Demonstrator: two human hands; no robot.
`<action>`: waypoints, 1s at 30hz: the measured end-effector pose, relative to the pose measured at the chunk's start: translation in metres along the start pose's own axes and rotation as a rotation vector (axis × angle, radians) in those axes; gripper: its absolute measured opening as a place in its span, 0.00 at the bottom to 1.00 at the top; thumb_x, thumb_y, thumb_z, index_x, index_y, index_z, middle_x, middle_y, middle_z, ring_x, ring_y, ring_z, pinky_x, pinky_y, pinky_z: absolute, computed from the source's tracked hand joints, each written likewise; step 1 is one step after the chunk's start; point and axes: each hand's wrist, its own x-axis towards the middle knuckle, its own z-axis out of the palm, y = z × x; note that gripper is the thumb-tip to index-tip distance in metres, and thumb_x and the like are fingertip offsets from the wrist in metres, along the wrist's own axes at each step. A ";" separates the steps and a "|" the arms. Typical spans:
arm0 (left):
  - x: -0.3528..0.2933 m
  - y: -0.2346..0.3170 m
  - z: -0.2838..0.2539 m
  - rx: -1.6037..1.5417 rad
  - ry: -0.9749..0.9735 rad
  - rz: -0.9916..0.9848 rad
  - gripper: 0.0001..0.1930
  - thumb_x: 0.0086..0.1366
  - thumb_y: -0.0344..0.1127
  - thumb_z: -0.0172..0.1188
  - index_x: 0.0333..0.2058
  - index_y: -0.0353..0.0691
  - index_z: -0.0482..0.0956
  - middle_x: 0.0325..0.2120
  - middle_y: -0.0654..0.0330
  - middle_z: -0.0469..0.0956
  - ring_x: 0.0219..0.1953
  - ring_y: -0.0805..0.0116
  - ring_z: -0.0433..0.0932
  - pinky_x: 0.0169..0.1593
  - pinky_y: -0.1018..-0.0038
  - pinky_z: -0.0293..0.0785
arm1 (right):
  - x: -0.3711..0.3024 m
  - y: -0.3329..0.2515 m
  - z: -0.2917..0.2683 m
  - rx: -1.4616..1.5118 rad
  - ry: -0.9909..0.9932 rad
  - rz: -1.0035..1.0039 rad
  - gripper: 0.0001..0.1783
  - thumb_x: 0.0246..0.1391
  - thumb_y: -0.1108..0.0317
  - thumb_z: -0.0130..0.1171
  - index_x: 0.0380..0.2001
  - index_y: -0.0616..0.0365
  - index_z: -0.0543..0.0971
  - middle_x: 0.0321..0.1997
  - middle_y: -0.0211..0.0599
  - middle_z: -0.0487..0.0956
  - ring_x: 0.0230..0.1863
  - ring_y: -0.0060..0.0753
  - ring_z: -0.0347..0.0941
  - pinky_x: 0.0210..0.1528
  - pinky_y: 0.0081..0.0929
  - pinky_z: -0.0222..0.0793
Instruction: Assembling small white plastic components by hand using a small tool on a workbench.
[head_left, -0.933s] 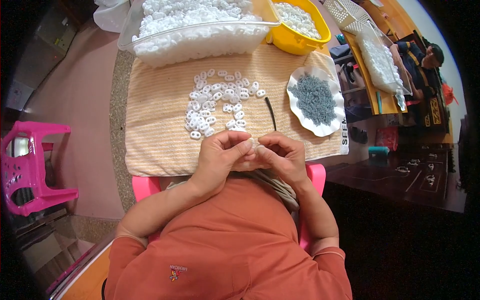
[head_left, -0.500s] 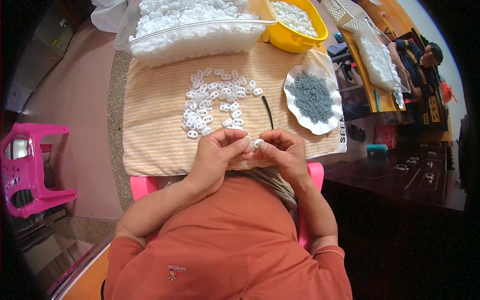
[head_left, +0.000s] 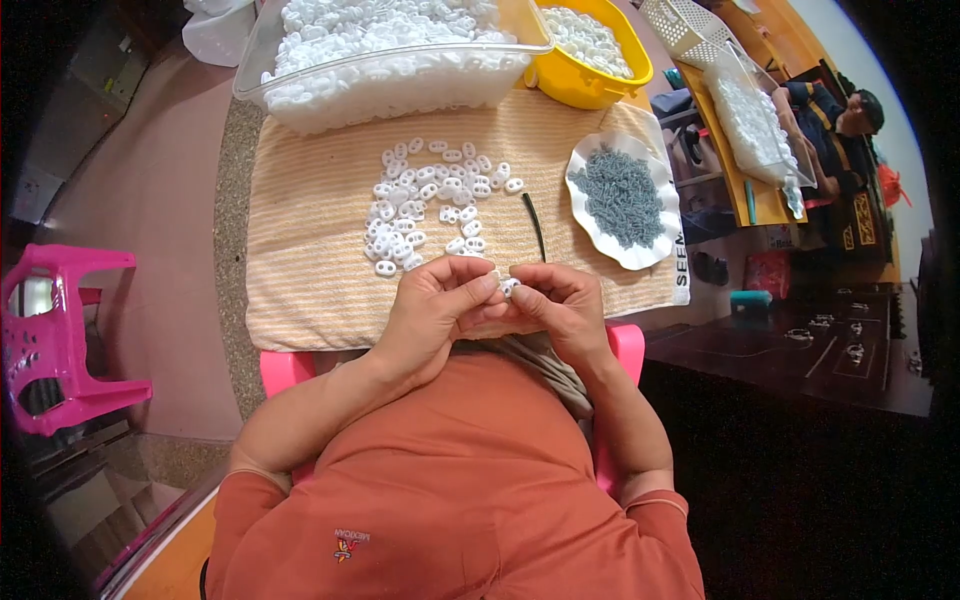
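Note:
Close to the table's front edge, my left hand [head_left: 452,297] and my right hand [head_left: 562,303] meet, fingertips almost touching. Between them shows a small white two-hole plastic piece [head_left: 509,287], pinched by the right thumb and fingers. The left thumb and forefinger are also pressed together; what they hold is too small to make out. Beyond my hands lies a loose group of similar white two-hole pieces [head_left: 406,209] on a striped towel [head_left: 310,215]. A thin black rod [head_left: 534,226] rests just past my right hand. Right of it, a scalloped white plate [head_left: 592,222] carries small grey-blue pieces [head_left: 622,195].
A clear bin [head_left: 400,85] full of white pieces and a yellow basin [head_left: 580,90] stand at the table's far side. A pink stool [head_left: 75,335] is on the left floor. At far right, another person [head_left: 835,120] sits by a second bin [head_left: 745,120] on a wooden table.
My right hand has shifted slightly left, closer to my left hand, and the white piece has moved and turned a little with it. The left hand stays nearly still.

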 end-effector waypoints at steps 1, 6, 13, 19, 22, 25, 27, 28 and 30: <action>0.000 0.000 0.000 -0.003 -0.004 0.000 0.08 0.64 0.29 0.60 0.40 0.34 0.75 0.33 0.59 0.79 0.33 0.74 0.79 0.40 0.80 0.79 | 0.000 0.000 0.000 -0.001 0.000 0.000 0.11 0.55 0.76 0.60 0.42 0.67 0.78 0.37 0.36 0.81 0.37 0.21 0.77 0.40 0.19 0.75; 0.000 0.000 0.000 -0.003 -0.003 -0.003 0.08 0.64 0.29 0.60 0.40 0.34 0.75 0.33 0.60 0.79 0.33 0.75 0.79 0.40 0.80 0.79 | 0.000 0.003 -0.001 0.012 -0.011 -0.014 0.15 0.54 0.78 0.61 0.46 0.67 0.77 0.39 0.38 0.81 0.39 0.24 0.78 0.42 0.19 0.75; 0.001 0.000 0.000 -0.009 -0.004 -0.005 0.08 0.64 0.29 0.60 0.40 0.33 0.74 0.33 0.60 0.78 0.34 0.75 0.79 0.42 0.80 0.80 | -0.001 0.002 0.000 0.006 -0.007 -0.005 0.15 0.52 0.79 0.61 0.45 0.68 0.77 0.39 0.38 0.81 0.38 0.23 0.77 0.42 0.21 0.75; 0.001 -0.001 0.000 -0.004 -0.010 -0.005 0.08 0.64 0.28 0.60 0.40 0.33 0.74 0.33 0.60 0.78 0.34 0.75 0.79 0.42 0.80 0.80 | 0.001 0.004 -0.002 -0.011 -0.005 -0.023 0.17 0.53 0.80 0.60 0.47 0.67 0.76 0.40 0.38 0.81 0.40 0.23 0.77 0.43 0.19 0.74; 0.001 -0.003 -0.002 -0.001 -0.014 -0.005 0.08 0.64 0.28 0.60 0.40 0.33 0.74 0.33 0.59 0.79 0.34 0.75 0.79 0.42 0.80 0.80 | 0.000 0.001 0.000 -0.001 -0.007 -0.009 0.16 0.53 0.80 0.60 0.47 0.67 0.76 0.40 0.38 0.81 0.39 0.23 0.77 0.42 0.19 0.74; 0.001 -0.003 -0.001 -0.007 -0.016 -0.001 0.08 0.64 0.28 0.59 0.40 0.33 0.74 0.34 0.59 0.79 0.34 0.74 0.79 0.42 0.80 0.79 | -0.002 -0.004 0.003 0.016 -0.005 0.032 0.15 0.54 0.79 0.59 0.47 0.67 0.77 0.41 0.38 0.81 0.39 0.22 0.77 0.42 0.19 0.74; 0.001 -0.003 -0.001 -0.012 -0.017 -0.006 0.08 0.64 0.28 0.59 0.40 0.33 0.74 0.34 0.59 0.79 0.34 0.74 0.79 0.42 0.80 0.79 | -0.003 -0.005 0.004 0.035 0.007 0.058 0.15 0.56 0.78 0.57 0.47 0.67 0.77 0.41 0.37 0.80 0.39 0.22 0.77 0.43 0.18 0.73; 0.001 -0.004 -0.001 -0.017 -0.018 -0.011 0.08 0.64 0.28 0.59 0.40 0.33 0.74 0.34 0.58 0.79 0.34 0.75 0.79 0.42 0.80 0.79 | -0.003 -0.007 0.005 0.036 0.007 0.058 0.15 0.56 0.78 0.57 0.47 0.67 0.77 0.41 0.37 0.80 0.39 0.22 0.77 0.43 0.18 0.73; 0.001 -0.003 0.000 -0.015 -0.020 -0.009 0.08 0.64 0.28 0.59 0.40 0.33 0.74 0.34 0.59 0.79 0.34 0.75 0.79 0.41 0.80 0.79 | -0.003 -0.009 0.007 0.100 0.002 0.073 0.15 0.57 0.77 0.56 0.48 0.67 0.76 0.42 0.37 0.80 0.40 0.22 0.77 0.44 0.18 0.73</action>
